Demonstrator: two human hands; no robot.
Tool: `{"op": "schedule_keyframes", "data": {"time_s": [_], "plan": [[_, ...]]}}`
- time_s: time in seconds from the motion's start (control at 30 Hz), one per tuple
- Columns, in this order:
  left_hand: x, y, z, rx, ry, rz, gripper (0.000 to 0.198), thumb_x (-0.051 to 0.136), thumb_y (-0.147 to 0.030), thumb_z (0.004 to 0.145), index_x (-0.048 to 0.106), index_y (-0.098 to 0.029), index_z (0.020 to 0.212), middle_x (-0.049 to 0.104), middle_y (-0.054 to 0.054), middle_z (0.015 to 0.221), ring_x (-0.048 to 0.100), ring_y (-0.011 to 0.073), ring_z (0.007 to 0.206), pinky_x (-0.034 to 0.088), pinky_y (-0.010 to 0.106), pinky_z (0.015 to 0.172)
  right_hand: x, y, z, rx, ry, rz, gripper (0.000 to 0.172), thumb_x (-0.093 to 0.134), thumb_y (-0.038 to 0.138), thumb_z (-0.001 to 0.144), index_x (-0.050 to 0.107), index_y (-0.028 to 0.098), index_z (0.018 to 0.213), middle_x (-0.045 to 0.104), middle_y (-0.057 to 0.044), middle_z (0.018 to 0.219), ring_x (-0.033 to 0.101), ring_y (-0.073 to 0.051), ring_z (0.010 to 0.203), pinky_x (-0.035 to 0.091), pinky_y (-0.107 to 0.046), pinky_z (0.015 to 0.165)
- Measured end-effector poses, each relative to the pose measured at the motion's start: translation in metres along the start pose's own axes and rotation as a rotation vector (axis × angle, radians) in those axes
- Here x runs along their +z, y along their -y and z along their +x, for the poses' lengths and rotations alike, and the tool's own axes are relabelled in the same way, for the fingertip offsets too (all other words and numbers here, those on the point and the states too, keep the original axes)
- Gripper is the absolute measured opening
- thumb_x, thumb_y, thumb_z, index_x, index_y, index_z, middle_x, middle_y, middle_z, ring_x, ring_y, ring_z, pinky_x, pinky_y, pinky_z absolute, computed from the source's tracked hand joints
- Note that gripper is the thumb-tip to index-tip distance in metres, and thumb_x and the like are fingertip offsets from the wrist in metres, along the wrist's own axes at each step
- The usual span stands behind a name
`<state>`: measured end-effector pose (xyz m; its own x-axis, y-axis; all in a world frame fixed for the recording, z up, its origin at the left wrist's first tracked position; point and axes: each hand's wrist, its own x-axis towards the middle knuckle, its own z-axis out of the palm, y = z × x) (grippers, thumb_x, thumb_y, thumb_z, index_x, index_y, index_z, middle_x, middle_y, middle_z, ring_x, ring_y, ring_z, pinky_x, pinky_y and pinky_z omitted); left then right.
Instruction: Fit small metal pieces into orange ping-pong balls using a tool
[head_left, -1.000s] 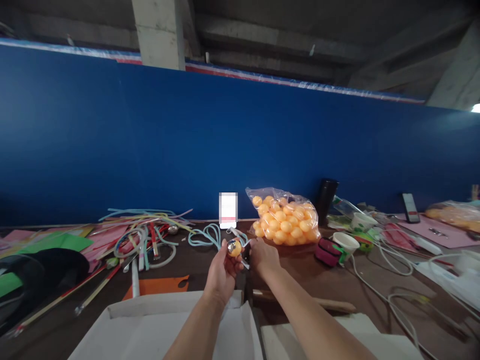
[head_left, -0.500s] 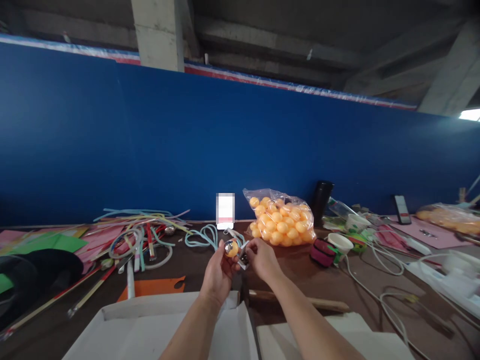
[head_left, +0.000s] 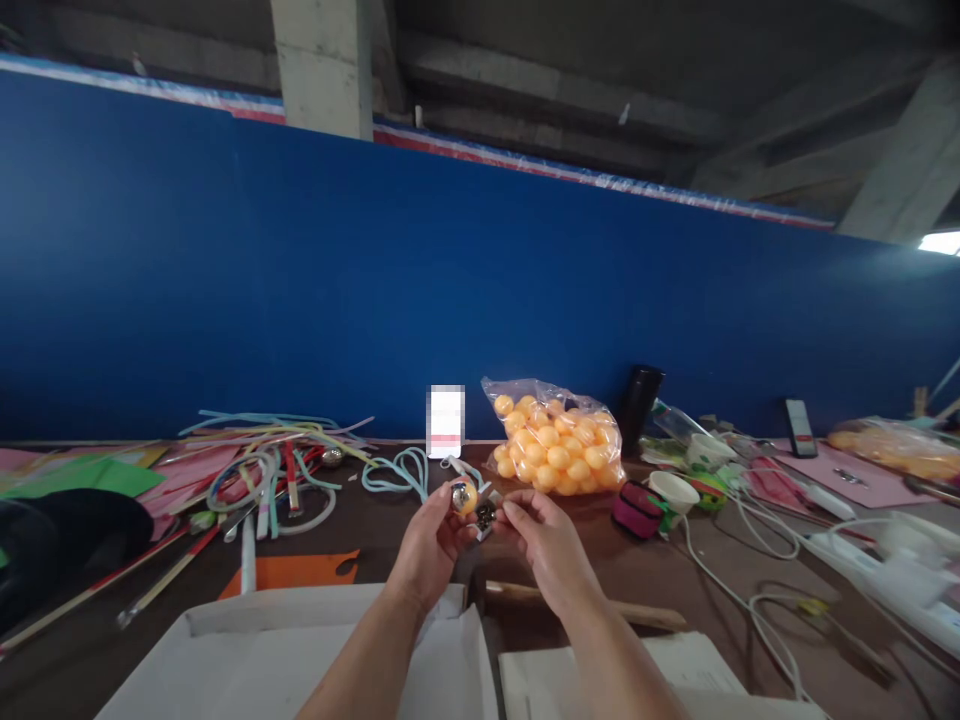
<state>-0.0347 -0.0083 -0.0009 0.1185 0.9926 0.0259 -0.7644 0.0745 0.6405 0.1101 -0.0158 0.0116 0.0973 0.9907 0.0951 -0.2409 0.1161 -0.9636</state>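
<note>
My left hand [head_left: 426, 548] is wrapped round an orange ping-pong ball [head_left: 473, 497] whose facing side carries shiny silver pieces. A small open box [head_left: 486, 514] of dark, metallic bits sits just right of the ball, by my left fingertips; whether those fingers also hold it I cannot tell. My right hand [head_left: 553, 545] is beside the box, thumb and forefinger pinched together. Anything between them is too small to make out. Behind both hands a clear plastic bag [head_left: 551, 440] full of orange ping-pong balls rests on the brown table [head_left: 600, 560].
A phone [head_left: 445, 425] leans on the blue partition [head_left: 420, 280]. Coiled tubes [head_left: 397, 472] and coloured paper [head_left: 97, 475] are on the left. A white box [head_left: 300, 650] and wooden stick [head_left: 645, 614] lie in front. Right are a purple pouch [head_left: 636, 510], paper cup [head_left: 673, 490] and cables.
My right hand has drawn back from the small box, a little to the right, uncovering its contents. My left hand still holds the ball. The view has shifted slightly.
</note>
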Motion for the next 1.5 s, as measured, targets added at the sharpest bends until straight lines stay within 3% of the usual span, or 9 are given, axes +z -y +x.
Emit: {"op": "schedule_keyframes", "data": {"time_s": [0.13,0.37,0.63,0.8,1.07,1.5], "plan": [[-0.0004,0.0006,0.0002,0.012,0.003,0.046,0.028,0.065,-0.027,0.08,0.065,-0.013,0.105,0.067,0.006,0.083,0.064,0.0122,0.065,0.054,0.021,0.056,-0.003,0.0,-0.0033,0.098,0.009,0.245,0.028,0.082,0.032,0.061,0.065,0.016,0.076,0.065,0.0,0.075,0.06,-0.01,0.065,0.054,-0.022,0.063],[0.0025,0.0,-0.0002,0.011,0.045,0.111,0.027,0.065,-0.024,0.08,0.065,-0.013,0.104,0.068,0.009,0.088,0.065,0.0141,0.072,0.055,0.024,0.064,-0.0053,-0.0011,-0.0031,0.124,0.152,0.37,0.025,0.081,0.029,0.065,0.065,0.017,0.079,0.064,0.0,0.077,0.056,-0.007,0.061,0.052,-0.017,0.057],[0.0074,-0.0021,-0.0057,-0.024,0.075,0.172,0.033,0.068,-0.021,0.077,0.065,-0.014,0.109,0.068,0.01,0.095,0.066,0.0163,0.078,0.054,0.026,0.069,-0.0034,0.0028,-0.007,0.136,0.195,0.391,0.027,0.081,0.03,0.064,0.064,0.016,0.079,0.065,-0.001,0.078,0.056,-0.007,0.059,0.052,-0.019,0.055],[0.0072,0.0004,-0.0058,-0.013,0.087,0.191,0.035,0.068,-0.021,0.077,0.064,-0.013,0.111,0.068,0.011,0.097,0.066,0.0167,0.077,0.053,0.027,0.071,-0.0027,0.0026,-0.0093,0.139,0.237,0.372,0.021,0.079,0.029,0.068,0.064,0.017,0.078,0.061,0.003,0.068,0.053,-0.006,0.056,0.049,-0.017,0.052],[0.008,0.0015,-0.0065,-0.017,0.07,0.219,0.036,0.068,-0.021,0.077,0.065,-0.014,0.111,0.069,0.012,0.097,0.065,0.0152,0.076,0.053,0.025,0.069,-0.0036,0.0,-0.0069,0.153,0.159,0.288,0.026,0.081,0.031,0.063,0.067,0.017,0.079,0.064,0.002,0.068,0.047,-0.005,0.048,0.04,-0.015,0.04],[0.0086,0.0023,-0.0073,0.001,0.094,0.269,0.033,0.068,-0.024,0.077,0.066,-0.014,0.109,0.067,0.009,0.093,0.063,0.0149,0.077,0.052,0.026,0.071,-0.004,-0.0024,-0.0062,0.138,0.19,0.26,0.022,0.078,0.031,0.067,0.067,0.017,0.079,0.066,0.0,0.07,0.045,-0.004,0.048,0.038,-0.014,0.04]]}}
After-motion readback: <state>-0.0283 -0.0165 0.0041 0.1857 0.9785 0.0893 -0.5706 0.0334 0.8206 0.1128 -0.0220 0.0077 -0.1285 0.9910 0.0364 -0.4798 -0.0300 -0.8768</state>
